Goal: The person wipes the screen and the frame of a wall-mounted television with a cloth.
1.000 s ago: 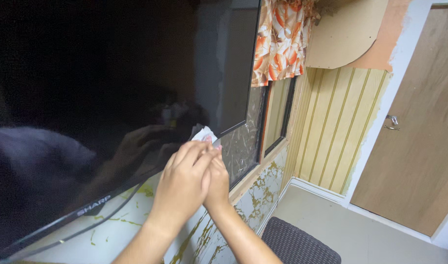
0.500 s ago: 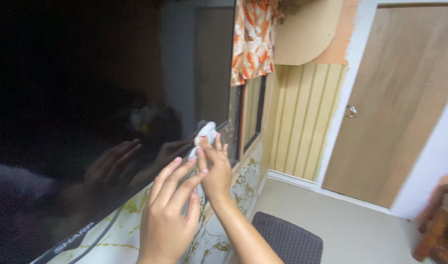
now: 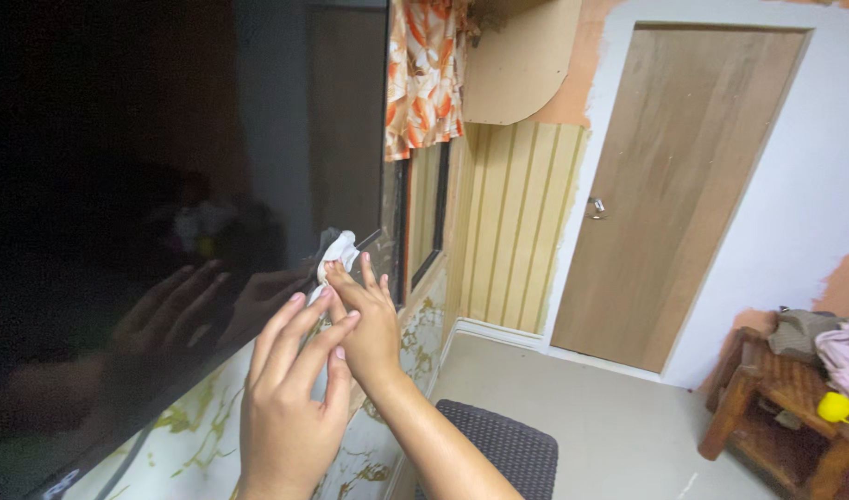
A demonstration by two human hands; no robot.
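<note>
At screen corner point(image 3: 373, 236), right hand point(image 3: 369, 324) presses cloth point(image 3: 337, 252).

Right hand point(image 3: 369, 324) raised, left hand point(image 3: 290, 398) fingers spread.

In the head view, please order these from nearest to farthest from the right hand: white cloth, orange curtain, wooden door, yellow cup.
1. white cloth, at the right hand fingertips
2. orange curtain, above
3. wooden door, right
4. yellow cup, far right
</note>
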